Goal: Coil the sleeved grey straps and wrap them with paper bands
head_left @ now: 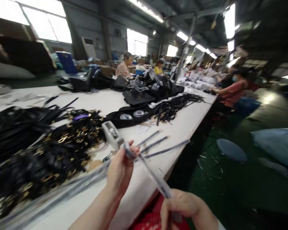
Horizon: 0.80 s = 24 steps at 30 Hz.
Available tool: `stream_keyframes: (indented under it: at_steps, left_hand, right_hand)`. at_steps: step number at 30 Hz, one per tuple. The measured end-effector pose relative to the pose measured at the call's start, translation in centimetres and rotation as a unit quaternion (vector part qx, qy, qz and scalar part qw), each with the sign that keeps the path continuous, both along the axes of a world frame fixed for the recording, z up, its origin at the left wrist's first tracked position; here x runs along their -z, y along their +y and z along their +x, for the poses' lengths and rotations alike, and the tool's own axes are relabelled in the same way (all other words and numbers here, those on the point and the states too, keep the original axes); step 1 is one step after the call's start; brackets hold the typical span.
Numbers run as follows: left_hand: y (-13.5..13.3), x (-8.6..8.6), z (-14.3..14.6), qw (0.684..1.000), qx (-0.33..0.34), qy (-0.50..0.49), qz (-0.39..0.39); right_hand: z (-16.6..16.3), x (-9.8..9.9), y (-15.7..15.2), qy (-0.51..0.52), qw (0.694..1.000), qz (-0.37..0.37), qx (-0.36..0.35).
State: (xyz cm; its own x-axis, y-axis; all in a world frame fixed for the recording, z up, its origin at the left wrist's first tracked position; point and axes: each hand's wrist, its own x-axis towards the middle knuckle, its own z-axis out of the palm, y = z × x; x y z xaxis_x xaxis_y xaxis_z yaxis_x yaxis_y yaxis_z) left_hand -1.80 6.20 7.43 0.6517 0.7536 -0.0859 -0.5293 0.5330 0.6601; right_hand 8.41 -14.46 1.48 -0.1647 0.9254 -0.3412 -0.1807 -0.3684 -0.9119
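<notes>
My left hand pinches the upper end of a thin strap wrapped in clear plastic, over the near edge of the white table. My right hand is closed round the strap's lower end, below the table edge. The strap runs slanting between the two hands. Just behind my left hand lies a tape dispenser. More wrapped straps lie flat on the table to the right of it.
Heaps of black straps with gold buckles cover the table's left. Black bags and tape rolls sit further back. Other people work along the table. A round stool stands on the green floor at right.
</notes>
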Motion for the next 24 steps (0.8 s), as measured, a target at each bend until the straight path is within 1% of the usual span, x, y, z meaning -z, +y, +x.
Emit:
stream_keyframes:
  at_steps: [1,2,4,7,9,11,13,15,16,18,19,20,21,22,24]
  left_hand:
    - [-0.1,0.5,0.2,1.000,-0.003,-0.007,0.026]
    - [-0.1,0.9,0.3,0.999,-0.010,-0.017,0.045]
    - [0.3,1.3,0.3,0.995,-0.035,-0.034,0.082]
    - [0.9,1.3,0.2,0.989,-0.076,-0.051,0.112]
    - [0.9,1.3,0.2,0.987,-0.092,-0.056,0.120]
    - [0.7,1.5,0.4,0.984,-0.105,-0.056,0.133]
    - [0.3,1.8,0.6,0.981,-0.114,-0.048,0.148]
    - [-0.1,2.1,0.6,0.979,-0.115,-0.040,0.162]
    - [-0.3,2.2,0.6,0.977,-0.116,-0.035,0.176]
    - [-0.5,2.4,0.3,0.964,-0.123,-0.003,0.237]
    - [-0.7,2.6,0.1,0.949,-0.122,0.019,0.290]
    - [-0.8,2.8,0.0,0.927,-0.111,0.045,0.354]
    - [-1.1,3.0,-0.1,0.899,-0.086,0.072,0.423]
    - [-1.4,3.2,-0.1,0.864,-0.048,0.097,0.492]
    - [-2.3,3.8,0.2,0.778,0.051,0.136,0.611]
  right_hand:
    - [0.1,0.1,0.2,0.027,1.000,0.005,-0.004]
    - [0.3,0.3,0.4,0.042,0.999,0.009,0.010]
    - [0.7,0.8,0.7,0.033,0.995,0.008,0.090]
    - [1.2,1.7,0.4,-0.059,0.972,-0.010,0.229]
    - [1.6,2.3,0.0,-0.119,0.955,-0.011,0.273]
    - [1.9,2.6,-0.2,-0.170,0.947,-0.011,0.271]
    - [2.0,2.6,-0.1,-0.231,0.941,-0.016,0.246]
    - [1.7,2.3,0.3,-0.288,0.934,0.001,0.212]
    - [1.4,2.0,0.5,-0.297,0.935,0.018,0.191]
    - [0.7,1.3,0.6,-0.253,0.954,0.048,0.154]
    - [0.4,1.0,0.3,-0.208,0.966,0.059,0.144]
    - [0.3,0.6,-0.1,-0.158,0.974,0.069,0.147]
    - [0.4,0.3,-0.7,-0.113,0.976,0.080,0.167]
    - [0.9,0.0,-1.6,-0.082,0.973,0.089,0.197]
    - [2.9,-0.4,-3.7,-0.079,0.955,0.094,0.270]
